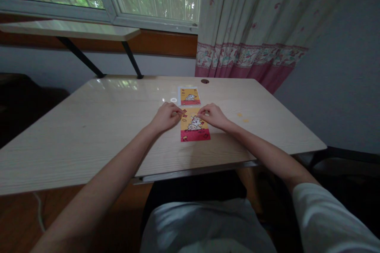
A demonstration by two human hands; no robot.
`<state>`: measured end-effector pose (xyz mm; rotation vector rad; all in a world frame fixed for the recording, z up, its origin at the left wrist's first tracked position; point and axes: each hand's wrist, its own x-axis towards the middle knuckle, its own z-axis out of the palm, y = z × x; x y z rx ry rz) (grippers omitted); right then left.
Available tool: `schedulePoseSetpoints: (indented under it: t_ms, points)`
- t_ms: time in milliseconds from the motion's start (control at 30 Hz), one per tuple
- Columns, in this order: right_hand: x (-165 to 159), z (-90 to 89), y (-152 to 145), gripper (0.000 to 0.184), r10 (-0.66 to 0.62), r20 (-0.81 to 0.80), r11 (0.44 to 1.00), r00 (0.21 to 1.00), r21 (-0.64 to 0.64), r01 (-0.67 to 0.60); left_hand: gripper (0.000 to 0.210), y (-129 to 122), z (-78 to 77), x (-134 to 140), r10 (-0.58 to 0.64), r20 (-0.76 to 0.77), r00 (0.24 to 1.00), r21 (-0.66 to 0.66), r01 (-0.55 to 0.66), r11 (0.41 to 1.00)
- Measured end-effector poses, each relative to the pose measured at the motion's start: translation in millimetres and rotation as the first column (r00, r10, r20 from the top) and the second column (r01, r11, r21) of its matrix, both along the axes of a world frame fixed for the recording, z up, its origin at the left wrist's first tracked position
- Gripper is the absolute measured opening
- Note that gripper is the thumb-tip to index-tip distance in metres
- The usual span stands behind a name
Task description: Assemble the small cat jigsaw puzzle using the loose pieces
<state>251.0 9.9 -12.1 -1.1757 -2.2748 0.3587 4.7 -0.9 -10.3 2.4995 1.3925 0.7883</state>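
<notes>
A yellow and red picture sheet (195, 134) with a white cartoon animal lies flat on the desk in front of me. My left hand (168, 117) is at its upper left edge, thumb and fingertips pinched together. At the upper right edge my right hand (214, 115) is also closed in a pinch, its fingertips over the sheet. Whatever either pinch holds is too small to make out. Just beyond the sheet lies a smaller card (190, 97) with a similar yellow and red picture and a white border.
Two small yellow pieces (246, 120) lie on the light wooden desk (97, 134), right of my right hand. A raised shelf (71, 28) on black legs stands at the back left. A round cable hole (204, 81) is near the back edge, before the curtain (246, 55).
</notes>
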Motion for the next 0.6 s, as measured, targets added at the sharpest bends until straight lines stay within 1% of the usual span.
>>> schedulePoseSetpoints:
  t_ms: [100,400,533,600]
  points:
    - [-2.1,-0.8,0.8,0.008,0.01,0.012,0.999,1.0,-0.053,-0.01,0.024,0.2,-2.2,-0.9,-0.016,-0.052,0.999,0.006,0.017,1.0]
    - [-3.9,-2.3,2.2,0.008,0.028,-0.001,0.994,1.0,-0.108,-0.028,0.033,-2.6,-5.2,9.2,-0.138,-0.107,0.985,0.023,0.141,0.99]
    - [-4.7,-3.4,3.6,0.008,0.027,-0.009,0.993,1.0,-0.116,-0.028,0.035,-1.6,-8.0,11.4,-0.145,-0.153,0.978,0.028,0.151,0.988]
    - [-4.0,-2.8,3.9,0.009,0.033,0.012,0.995,0.999,-0.095,-0.032,0.036,-1.6,-8.3,12.1,-0.14,-0.184,0.973,0.033,0.148,0.988]
